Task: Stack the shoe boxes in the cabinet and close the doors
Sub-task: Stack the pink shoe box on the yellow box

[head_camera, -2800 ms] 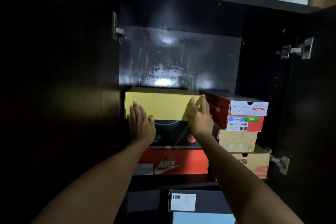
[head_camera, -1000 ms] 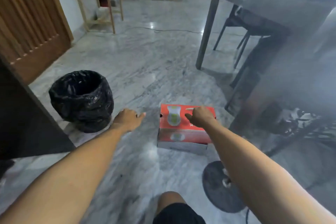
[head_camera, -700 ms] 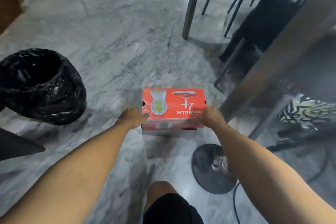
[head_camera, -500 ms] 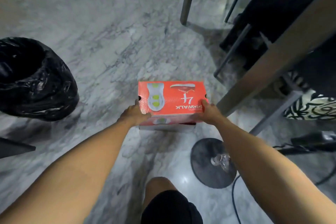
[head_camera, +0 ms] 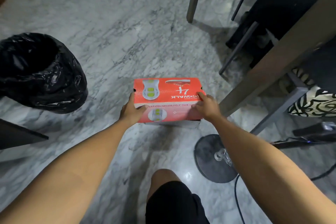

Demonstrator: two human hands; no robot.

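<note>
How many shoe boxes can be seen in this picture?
1. The red shoe box is low over the marble floor, gripped at its near corners by the left hand and the right hand. Others may lie outside the view.

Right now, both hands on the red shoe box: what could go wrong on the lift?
1. The left hand and right hand grip the red shoe box mostly at its lid; the lid may lift off and the base drop.
2. The fan base and its cable lie by the person's feet: possible trip when turning.
3. The table leg stands close on the right; the box could clip it.
</note>
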